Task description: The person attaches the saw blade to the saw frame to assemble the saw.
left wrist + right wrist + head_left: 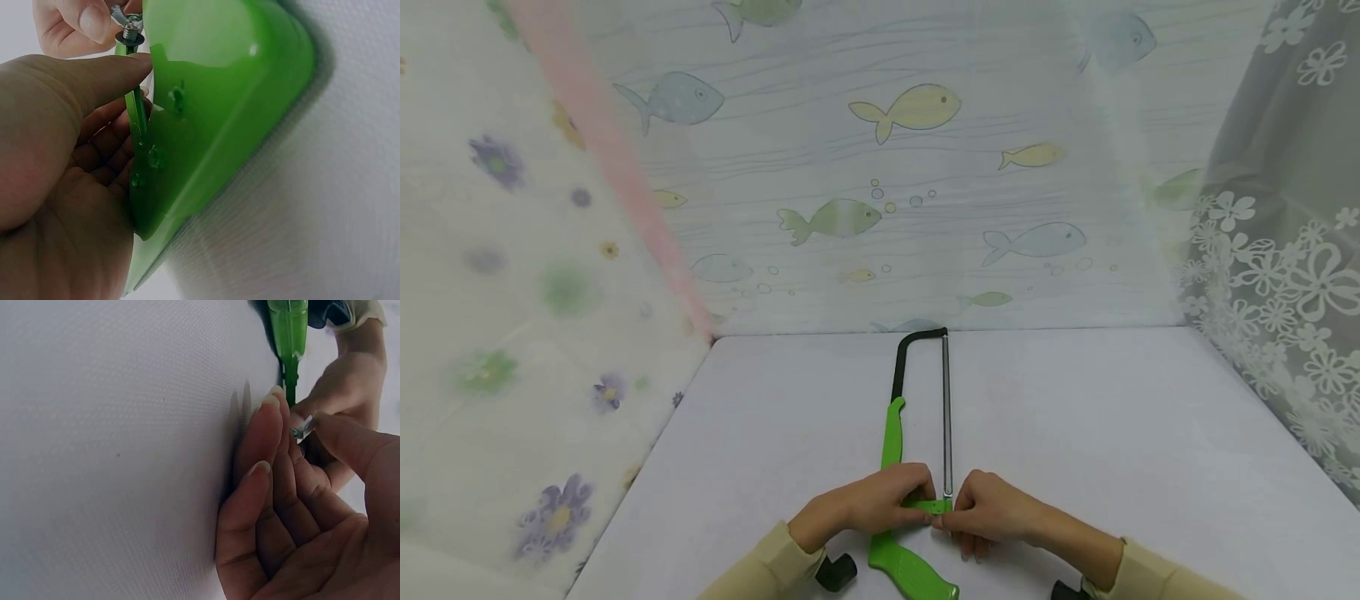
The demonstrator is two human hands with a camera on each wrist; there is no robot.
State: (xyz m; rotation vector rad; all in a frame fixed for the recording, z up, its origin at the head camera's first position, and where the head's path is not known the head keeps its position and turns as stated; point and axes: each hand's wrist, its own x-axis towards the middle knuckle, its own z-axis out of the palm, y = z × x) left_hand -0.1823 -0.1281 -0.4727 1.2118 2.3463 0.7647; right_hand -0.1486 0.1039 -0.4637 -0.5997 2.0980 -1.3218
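Note:
A hacksaw (891,433) with a bright green handle and a black bent front bow lies flat on the white table. Its blade (947,400) runs along the right side, away from the person. My left hand (889,498) grips the green arm at the blade's near end, thumb on one side and fingers behind it. Close beside it, my right hand (996,510) pinches a small metal wing nut (304,428) between thumb and index finger. In the left wrist view the wing nut (129,22) sits on a threaded bolt with a black washer under it.
The white tabletop (1075,417) ends at a fish-patterned curtain (827,167) at the back. A flowered sheet (550,333) hangs on the left and a lace curtain (1292,292) on the right. A black wrist device (837,573) shows by the left sleeve.

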